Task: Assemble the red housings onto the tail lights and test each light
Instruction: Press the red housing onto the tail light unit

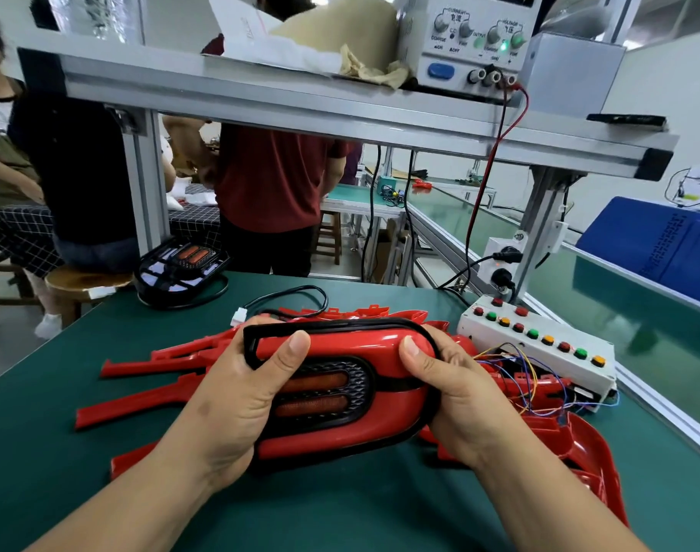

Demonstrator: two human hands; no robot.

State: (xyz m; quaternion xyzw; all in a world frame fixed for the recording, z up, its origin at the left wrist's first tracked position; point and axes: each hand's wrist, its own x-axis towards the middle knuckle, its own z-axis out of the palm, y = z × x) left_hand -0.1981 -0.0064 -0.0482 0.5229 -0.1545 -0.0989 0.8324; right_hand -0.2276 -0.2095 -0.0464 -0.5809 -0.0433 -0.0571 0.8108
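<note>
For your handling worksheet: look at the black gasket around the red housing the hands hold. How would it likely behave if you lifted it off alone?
The gasket is probably floppy: it is a thin loop, and it lifts off the housing near the left hand. It looks light, being so thin. It seems grippy rather than slippery, given its matte, rubber-like surface.

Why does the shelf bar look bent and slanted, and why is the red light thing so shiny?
In the head view, the wide-angle lens bends straight lines, so the shelf bar seems to curve and tilt. Also in the head view, the red housing, held by the left hand and right hand, is glossy, so it shows pale glare from room lighting. The people behind look softer, slightly blurred.
</note>
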